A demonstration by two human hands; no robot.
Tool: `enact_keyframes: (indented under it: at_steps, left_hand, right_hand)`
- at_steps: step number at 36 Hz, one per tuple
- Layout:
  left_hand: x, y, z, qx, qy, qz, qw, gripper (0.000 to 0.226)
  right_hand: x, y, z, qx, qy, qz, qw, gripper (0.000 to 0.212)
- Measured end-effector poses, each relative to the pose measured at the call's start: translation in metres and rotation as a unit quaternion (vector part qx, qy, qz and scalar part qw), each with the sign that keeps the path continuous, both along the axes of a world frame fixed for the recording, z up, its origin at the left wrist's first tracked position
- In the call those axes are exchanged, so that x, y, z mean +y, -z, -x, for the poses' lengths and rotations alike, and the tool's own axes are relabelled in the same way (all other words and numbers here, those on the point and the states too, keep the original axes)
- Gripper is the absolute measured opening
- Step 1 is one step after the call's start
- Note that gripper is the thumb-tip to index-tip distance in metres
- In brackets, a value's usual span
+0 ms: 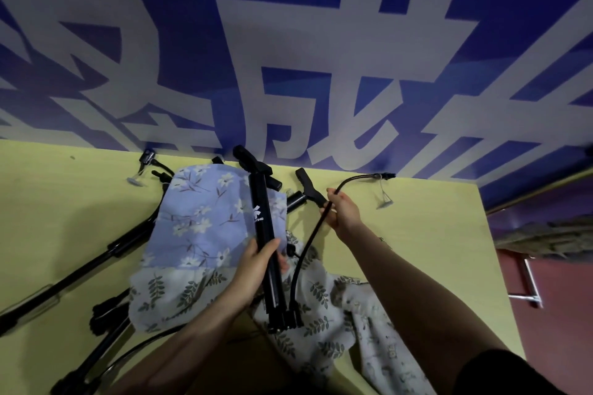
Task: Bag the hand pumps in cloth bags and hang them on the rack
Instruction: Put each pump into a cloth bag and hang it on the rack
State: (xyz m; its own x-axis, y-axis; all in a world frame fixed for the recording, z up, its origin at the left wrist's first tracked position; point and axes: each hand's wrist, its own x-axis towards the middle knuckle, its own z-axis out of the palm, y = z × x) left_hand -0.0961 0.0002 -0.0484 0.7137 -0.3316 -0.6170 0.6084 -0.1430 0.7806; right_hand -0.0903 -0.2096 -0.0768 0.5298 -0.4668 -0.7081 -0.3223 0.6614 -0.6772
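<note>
The yellow table [417,234] stands against a blue wall [192,26] with big white letters. The left hand [253,269] has its fingers curled around the black pump [264,234]; its long axis runs away from the person, handle far, base near. Beyond the fingers lies a blue flowered bag [199,212]. The right hand [343,210] pinches the pump's hose [308,247].

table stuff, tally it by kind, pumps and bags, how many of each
Black hand pumps: 4 visible. One held in the left hand by its barrel, its hose gripped by the right hand; one at far left; one at lower left; one handle behind the bags.
Floral cloth bags: 2, blue and white with leaves.
Total: 6.
</note>
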Motion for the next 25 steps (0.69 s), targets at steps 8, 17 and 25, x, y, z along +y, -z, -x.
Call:
enact_keyframes:
  at_steps: [8, 17, 25]
  left_hand:
    - [0.002, -0.02, -0.001, -0.07, 0.054, -0.016, 0.996, 0.004]
    - [0.012, -0.051, 0.004, -0.072, 0.036, 0.062, 0.995, 0.031]
    - [0.031, -0.075, 0.027, -0.152, 0.058, -0.007, 0.987, 0.017]
  right_hand:
    - [0.01, -0.059, -0.005, -0.106, -0.089, 0.071, 0.988, 0.01]
    - [0.038, -0.136, 0.01, -0.196, -0.146, 0.156, 0.957, 0.009]
    - [0.067, -0.184, 0.043, -0.258, -0.186, 0.196, 0.928, 0.009]
